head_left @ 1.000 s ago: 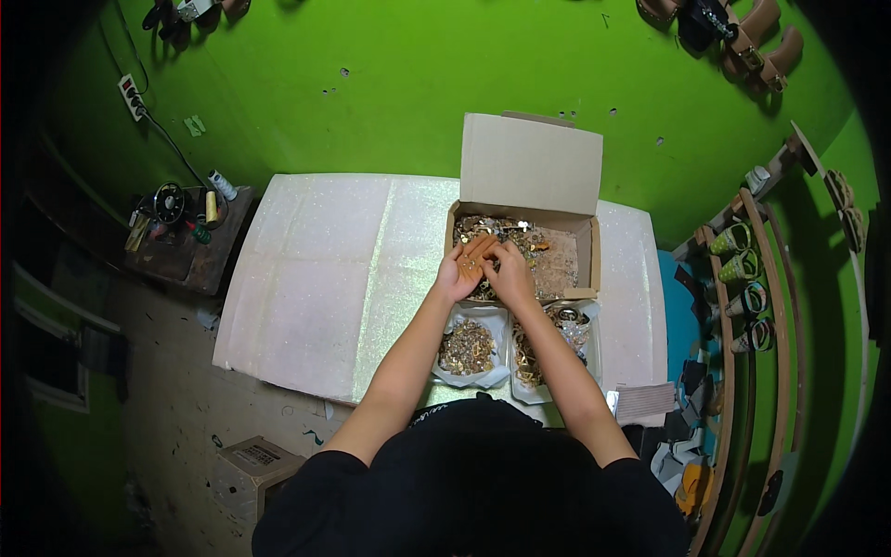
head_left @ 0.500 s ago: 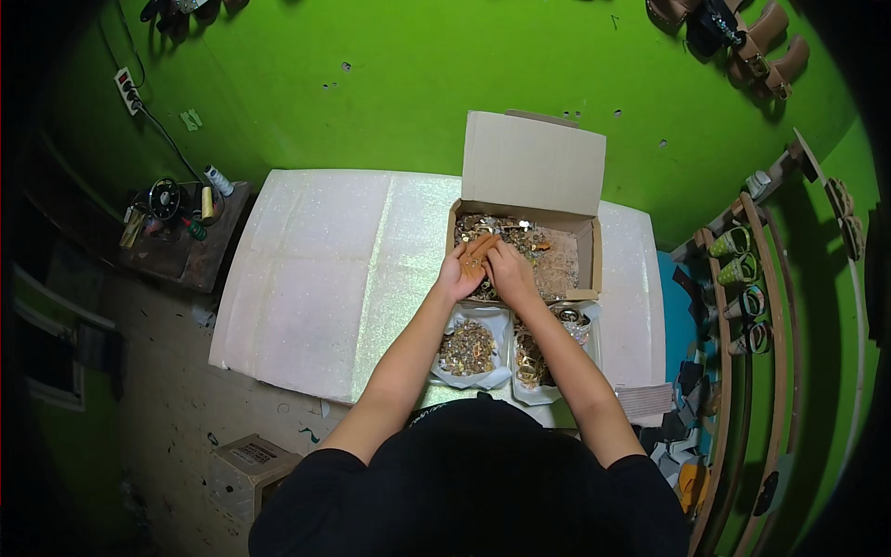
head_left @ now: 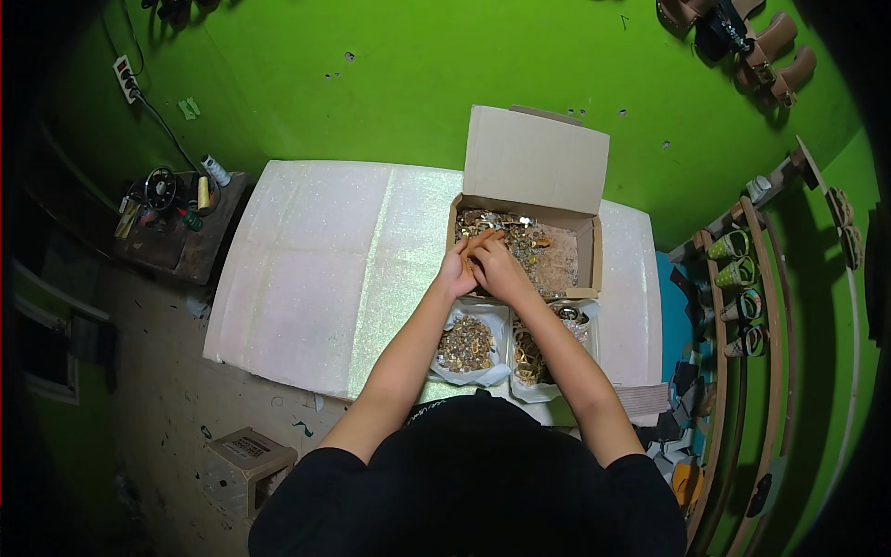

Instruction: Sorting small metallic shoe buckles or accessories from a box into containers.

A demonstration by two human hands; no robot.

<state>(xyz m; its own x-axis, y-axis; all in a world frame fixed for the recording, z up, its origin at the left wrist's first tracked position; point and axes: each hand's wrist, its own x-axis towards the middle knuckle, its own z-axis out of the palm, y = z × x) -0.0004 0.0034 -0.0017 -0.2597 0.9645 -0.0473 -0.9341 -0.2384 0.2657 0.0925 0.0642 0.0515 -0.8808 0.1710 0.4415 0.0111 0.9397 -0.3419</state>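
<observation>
My left hand (head_left: 456,271) is turned palm up over the near left part of an open cardboard box (head_left: 596,260), its fingers cupped and pointing away from me. Small shiny pieces lay in that palm a moment ago; now my right hand covers most of it. The right hand (head_left: 502,273) bends its fingers down into the left palm, the fingertips closed together; what they pinch is hidden. Heaped inside the box are small metallic trinkets (head_left: 534,243), gold and silver in colour, mostly towards its left side.
Nearer me stand two white lined trays: the left one holds small glittery bits (head_left: 464,345), the right one gold-coloured pieces (head_left: 529,357). A pale shiny sheet (head_left: 297,269) covers the table. Wooden shoe racks (head_left: 729,306) stand right; a small dark table (head_left: 186,246) stands left.
My right hand has moved slightly left and down over the left palm, its fingers now curled into it. The small pieces on the palm are no longer visible.
</observation>
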